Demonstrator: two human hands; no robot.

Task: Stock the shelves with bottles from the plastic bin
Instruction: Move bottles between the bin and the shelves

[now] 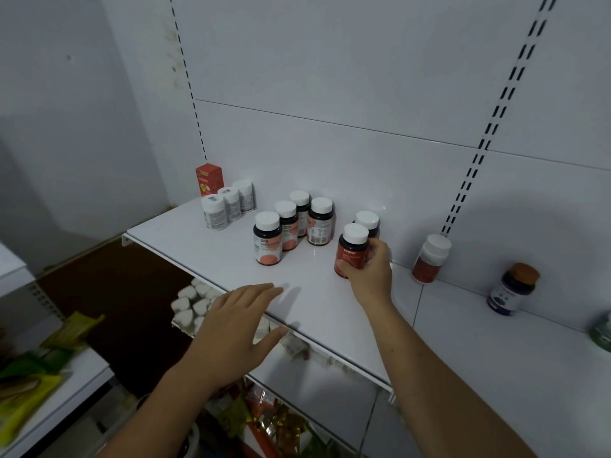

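- My right hand [370,272] grips a red-label bottle [351,251] with a white cap: thumb across the front low down, fingers curled round the far side.
- That bottle is upright, base at the top shelf [198,249]. Can't tell if it's fully set down.
- Just behind it is a second white-capped bottle [367,221], near the back wall.
- My left hand [238,325] is open, fingers straight, palm down over the shelf's front edge. Contact unclear.
- To the left of the held bottle is a cluster of four dark bottles [292,226], all upright.
- Further left are three white bottles [228,206], with a red box [209,178] behind them in the corner.
- To the right, a red-label bottle [429,259] leans tilted against the back wall.
- Beyond it is a purple-label bottle [512,289] with a brown cap, well apart.
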